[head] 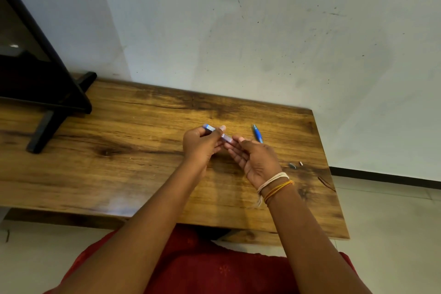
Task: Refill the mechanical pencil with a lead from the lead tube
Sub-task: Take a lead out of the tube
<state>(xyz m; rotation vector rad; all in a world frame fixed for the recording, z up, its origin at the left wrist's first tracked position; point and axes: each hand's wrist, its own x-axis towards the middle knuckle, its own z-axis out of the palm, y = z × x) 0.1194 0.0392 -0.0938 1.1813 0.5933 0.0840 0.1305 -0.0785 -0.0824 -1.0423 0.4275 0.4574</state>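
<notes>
My left hand (202, 144) grips a small blue-and-white lead tube (211, 128), held tilted above the wooden table (119, 150), its right end pointing down toward my right hand (254, 159). That hand is cupped palm-up just under the tube's lower end (226, 138), fingers apart; I cannot tell whether a lead lies in it. The blue mechanical pencil (258, 133) lies on the table just beyond my right hand, partly hidden by its fingers. Two small parts, a grey cap (292, 165) and a tiny white piece (301, 163), rest on the table to the right.
A black screen on a black stand (47, 102) occupies the table's left end. A white wall rises right behind the table. The table's right edge (334, 174) drops to a tiled floor. My red-clothed lap lies below the front edge.
</notes>
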